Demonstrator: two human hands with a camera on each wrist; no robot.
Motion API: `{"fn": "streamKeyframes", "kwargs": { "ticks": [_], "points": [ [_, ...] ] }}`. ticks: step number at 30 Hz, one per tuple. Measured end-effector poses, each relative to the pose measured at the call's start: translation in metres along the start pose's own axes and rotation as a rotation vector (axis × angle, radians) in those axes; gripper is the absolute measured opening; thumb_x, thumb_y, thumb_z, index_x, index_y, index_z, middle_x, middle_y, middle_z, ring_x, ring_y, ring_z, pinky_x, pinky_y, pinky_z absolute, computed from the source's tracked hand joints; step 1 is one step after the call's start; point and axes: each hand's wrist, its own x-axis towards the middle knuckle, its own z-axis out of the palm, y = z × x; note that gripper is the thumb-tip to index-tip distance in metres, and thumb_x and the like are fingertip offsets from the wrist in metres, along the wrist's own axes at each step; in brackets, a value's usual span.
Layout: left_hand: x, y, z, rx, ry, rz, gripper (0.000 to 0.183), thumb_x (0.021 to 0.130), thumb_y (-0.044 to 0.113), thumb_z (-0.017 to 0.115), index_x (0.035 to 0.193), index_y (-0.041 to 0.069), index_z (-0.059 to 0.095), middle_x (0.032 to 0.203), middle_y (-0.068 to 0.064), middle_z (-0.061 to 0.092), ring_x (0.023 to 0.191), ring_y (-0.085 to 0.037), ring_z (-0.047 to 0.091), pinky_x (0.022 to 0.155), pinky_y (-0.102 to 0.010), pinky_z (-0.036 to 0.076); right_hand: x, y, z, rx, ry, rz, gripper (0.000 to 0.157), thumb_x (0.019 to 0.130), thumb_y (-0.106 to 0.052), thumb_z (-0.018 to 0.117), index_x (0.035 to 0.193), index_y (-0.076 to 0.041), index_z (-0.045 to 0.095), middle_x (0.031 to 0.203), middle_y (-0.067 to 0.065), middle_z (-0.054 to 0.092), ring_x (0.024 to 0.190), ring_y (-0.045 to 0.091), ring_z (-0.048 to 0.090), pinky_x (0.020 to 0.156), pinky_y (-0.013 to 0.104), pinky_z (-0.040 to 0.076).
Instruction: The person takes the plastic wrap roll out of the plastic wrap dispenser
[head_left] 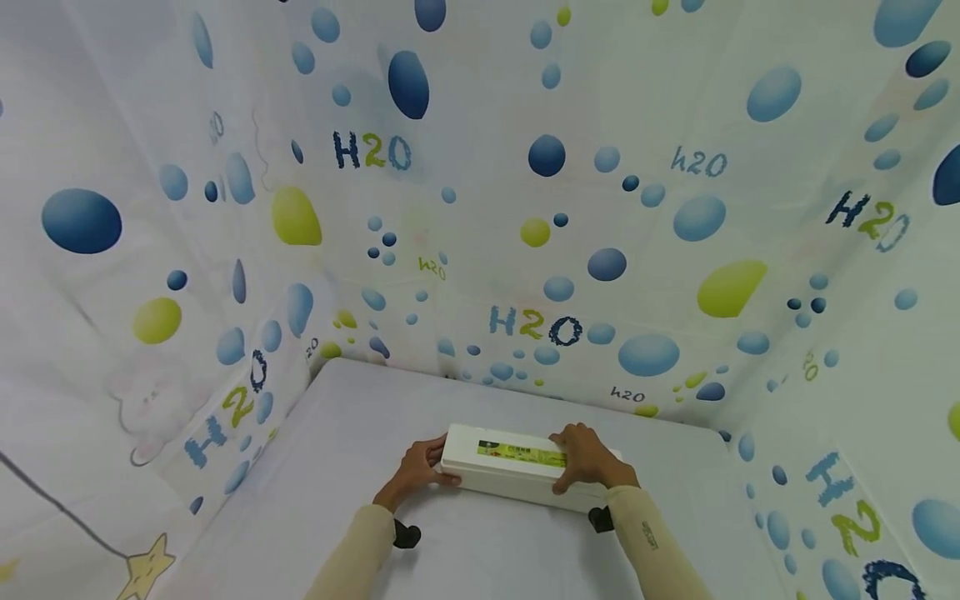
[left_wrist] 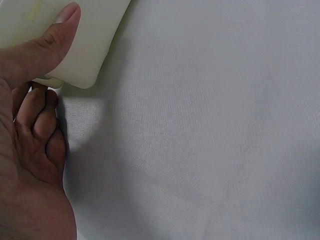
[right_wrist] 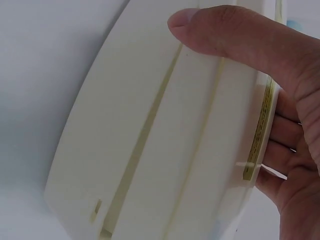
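Note:
A long white plastic box (head_left: 498, 483) with a yellow-green label (head_left: 521, 453) on top lies across the white tabletop. My left hand (head_left: 417, 472) grips its left end, thumb along the front and fingers round the end. In the left wrist view the thumb presses a rounded corner of the box (left_wrist: 92, 55), while the other fingers curl beside it. Over the right part of the box, my right hand (head_left: 588, 460) holds it with the thumb on the front and fingers across the top. The right wrist view shows a narrow tapering gap (right_wrist: 142, 137) along the box's side.
The white tabletop (head_left: 375, 392) reaches back to a curtain (head_left: 480, 250) printed with blue and green drops and "H2O". Similar printed sheets close off the left and right sides. A black wrist mount (head_left: 407, 535) sits under the left wrist, another (head_left: 601, 520) under the right.

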Motion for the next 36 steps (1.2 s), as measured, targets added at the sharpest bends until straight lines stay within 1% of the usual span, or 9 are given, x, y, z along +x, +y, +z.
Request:
{"fn": "streamKeyframes", "kwargs": {
  "ticks": [4, 8, 10, 14, 19, 24, 26, 32, 36],
  "points": [
    [0.000, -0.005, 0.000, 0.015, 0.008, 0.012, 0.104, 0.073, 0.004, 0.102, 0.159, -0.009, 0.045, 0.158, -0.029, 0.055, 0.142, -0.050, 0.062, 0.118, -0.061, 0.050, -0.003, -0.001, 0.000, -0.014, -0.005, -0.024, 0.090, 0.058, -0.020, 0.109, 0.137, 0.005, 0.073, 0.115, 0.013, 0.073, 0.094, 0.020, 0.054, 0.090, 0.046, 0.054],
    [0.000, -0.009, -0.001, 0.055, 0.018, 0.035, 0.105, 0.072, 0.011, 0.103, 0.159, -0.006, 0.047, 0.156, -0.026, 0.058, 0.140, -0.046, 0.065, 0.118, -0.057, 0.052, -0.006, -0.002, 0.000, -0.036, 0.000, -0.041, 0.091, 0.058, -0.021, 0.109, 0.137, 0.005, 0.073, 0.114, 0.013, 0.073, 0.092, 0.019, 0.053, 0.088, 0.044, 0.054],
    [0.001, -0.010, -0.002, 0.061, 0.015, 0.055, 0.106, 0.072, 0.014, 0.104, 0.159, -0.007, 0.047, 0.156, -0.027, 0.057, 0.140, -0.047, 0.064, 0.117, -0.058, 0.052, -0.007, -0.002, -0.001, -0.047, 0.004, -0.042, 0.091, 0.058, -0.022, 0.109, 0.137, 0.005, 0.073, 0.115, 0.013, 0.073, 0.092, 0.019, 0.053, 0.088, 0.044, 0.054],
    [-0.001, -0.014, -0.002, 0.017, 0.003, 0.017, 0.108, 0.073, 0.016, 0.104, 0.162, -0.003, 0.045, 0.162, -0.024, 0.052, 0.146, -0.047, 0.058, 0.122, -0.061, 0.045, -0.009, -0.002, -0.003, -0.061, 0.005, -0.030, 0.092, 0.059, -0.023, 0.109, 0.138, 0.004, 0.072, 0.117, 0.013, 0.073, 0.095, 0.020, 0.055, 0.090, 0.047, 0.055],
    [-0.004, -0.018, 0.000, -0.005, 0.005, -0.011, 0.111, 0.071, 0.018, 0.105, 0.162, -0.003, 0.045, 0.163, -0.023, 0.051, 0.147, -0.047, 0.058, 0.122, -0.062, 0.044, -0.016, -0.003, -0.005, -0.030, 0.014, -0.013, 0.092, 0.058, -0.025, 0.109, 0.137, 0.004, 0.073, 0.116, 0.013, 0.074, 0.095, 0.021, 0.055, 0.090, 0.049, 0.055],
    [-0.007, -0.014, 0.002, -0.002, 0.024, -0.017, 0.111, 0.070, 0.020, 0.105, 0.161, -0.004, 0.046, 0.162, -0.023, 0.053, 0.145, -0.048, 0.060, 0.121, -0.062, 0.046, -0.017, -0.002, -0.010, -0.013, 0.032, -0.027, 0.093, 0.059, -0.025, 0.109, 0.138, 0.005, 0.072, 0.115, 0.014, 0.073, 0.095, 0.021, 0.054, 0.089, 0.046, 0.054],
    [-0.008, -0.011, 0.003, 0.024, 0.026, -0.005, 0.109, 0.072, 0.021, 0.104, 0.161, -0.005, 0.046, 0.161, -0.024, 0.053, 0.144, -0.047, 0.061, 0.120, -0.060, 0.048, -0.016, -0.001, -0.013, -0.018, 0.027, -0.028, 0.092, 0.060, -0.025, 0.109, 0.139, 0.005, 0.072, 0.116, 0.014, 0.073, 0.095, 0.020, 0.055, 0.088, 0.045, 0.054],
    [-0.011, 0.003, 0.006, 0.035, 0.036, 0.023, 0.103, 0.075, 0.014, 0.103, 0.158, -0.010, 0.046, 0.159, -0.030, 0.053, 0.142, -0.051, 0.061, 0.118, -0.061, 0.050, -0.014, 0.004, -0.019, -0.029, 0.020, -0.016, 0.092, 0.058, -0.024, 0.109, 0.137, 0.006, 0.072, 0.117, 0.015, 0.073, 0.098, 0.024, 0.059, 0.089, 0.049, 0.056],
    [-0.008, -0.002, 0.008, 0.026, 0.047, -0.006, 0.106, 0.073, 0.017, 0.104, 0.159, -0.007, 0.047, 0.160, -0.026, 0.054, 0.144, -0.048, 0.061, 0.119, -0.060, 0.049, -0.013, 0.005, -0.020, -0.043, 0.021, -0.008, 0.093, 0.058, -0.026, 0.110, 0.137, 0.005, 0.073, 0.117, 0.014, 0.073, 0.099, 0.024, 0.059, 0.090, 0.049, 0.056]
  ]
}}
